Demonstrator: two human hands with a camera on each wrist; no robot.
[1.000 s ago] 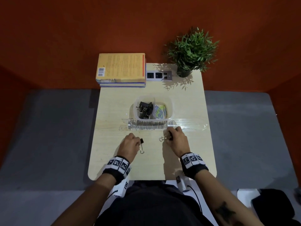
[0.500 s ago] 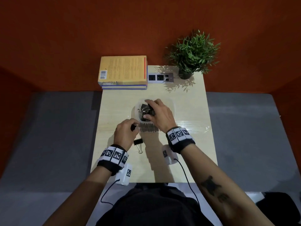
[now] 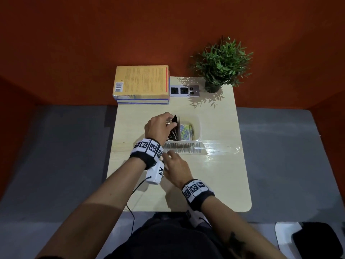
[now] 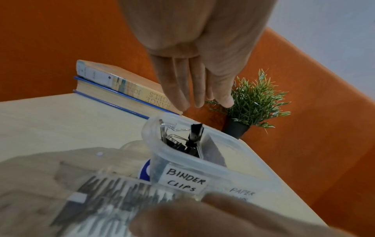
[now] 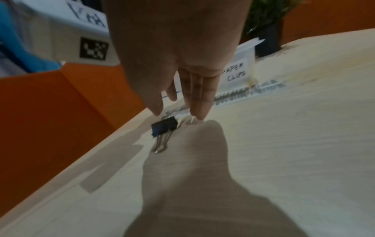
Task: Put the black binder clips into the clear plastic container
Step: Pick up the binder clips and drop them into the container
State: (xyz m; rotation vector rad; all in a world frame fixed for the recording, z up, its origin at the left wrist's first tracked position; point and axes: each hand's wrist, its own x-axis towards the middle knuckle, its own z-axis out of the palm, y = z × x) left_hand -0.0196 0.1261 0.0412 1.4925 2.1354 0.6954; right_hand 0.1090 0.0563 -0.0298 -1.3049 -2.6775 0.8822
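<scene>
One black binder clip (image 5: 164, 125) is lying flat on the table (image 3: 214, 184), directly under the fingertips of the right hand (image 5: 178, 56), its silver handles pointing back toward the person. The right hand is reaching forward and low, palm down. Its fingers are lying straight and together, with the thumb a narrow gap away. It is holding nothing, and I cannot tell whether it is touching the clip.

Ahead of that hand, the clear plastic container (image 3: 198, 128) is sitting under the left hand (image 3: 158, 126). It is divided in two. The compartment beneath the left fingers is carrying a handwritten label (image 4: 182, 181) reading "BINDER CLIPS". A pile of black clips (image 4: 178, 145) is sitting in it, with an upright binder clip (image 4: 195, 131) poking above the rim. From the wrist, the left hand's fingers are hanging straight and loose above that compartment, gripping nothing. The neighbouring compartment, to the right of the left hand, is holding coloured paper clips (image 3: 186, 130).

Between the two hands, a strip of clear film (image 3: 186, 149) with dark stripes is lying along the container's near side.

Beyond the left hand, a stack of books (image 3: 141, 81) is resting at the table's far edge. A socket panel (image 3: 184, 90) and a small potted plant (image 3: 221, 62) are sitting to the right of the stack.
</scene>
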